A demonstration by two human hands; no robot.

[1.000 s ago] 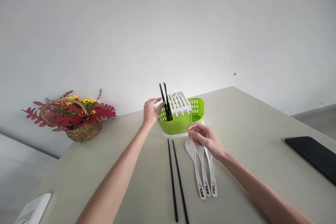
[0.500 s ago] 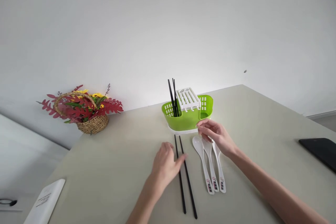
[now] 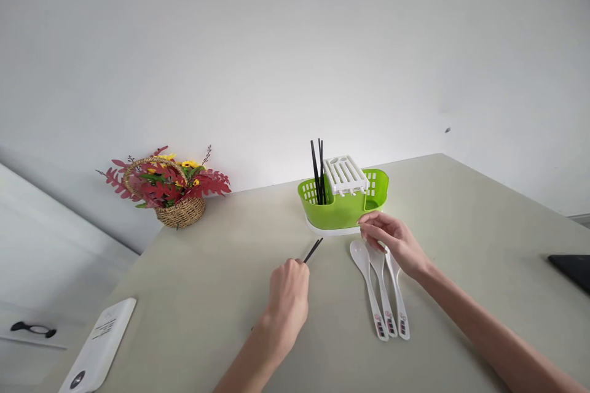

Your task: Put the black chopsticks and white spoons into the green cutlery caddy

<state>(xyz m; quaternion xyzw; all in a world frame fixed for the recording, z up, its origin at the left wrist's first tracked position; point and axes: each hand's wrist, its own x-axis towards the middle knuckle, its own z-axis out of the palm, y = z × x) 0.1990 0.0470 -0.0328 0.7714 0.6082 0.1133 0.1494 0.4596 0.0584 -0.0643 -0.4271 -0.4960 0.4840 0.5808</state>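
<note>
**Desk:** What have the hands got?

**Me:** My left hand (image 3: 288, 291) is curled into a closed grip round the pair of black chopsticks (image 3: 313, 250). Only their tips show, poking out past my fingers (image 3: 298, 270) and slanting up and to the right, toward the holder. The rest is hidden behind the hand, so I can't tell whether the lower ends touch the bench (image 3: 221, 295).

**Desk:** And the right?

**Me:** My right hand (image 3: 394, 242) is loosely bent with nothing in it. Its fingertips rest against the near right edge of the green cutlery holder (image 3: 341, 215), right at the white base.

**Desk:** What's near those fingers?

**Me:** Just under and in front of them lie three white spoons (image 3: 380, 291), side by side, bowls toward the holder, handles running back toward me. The hand overlaps the bowls of the two on the right; whether it touches them I can't tell.

**Desk:** Inside the holder?

**Me:** Two more black chopsticks (image 3: 318, 172) stand upright in its left compartment, beyond my left fingers. A white slotted insert (image 3: 345, 173) sits in the middle.

**Desk:** Anything else?

**Me:** A flower basket (image 3: 177, 187) well out left, a white device (image 3: 99, 353) at the near left corner, and a dark flat thing (image 3: 574, 270) at the right edge.
</note>
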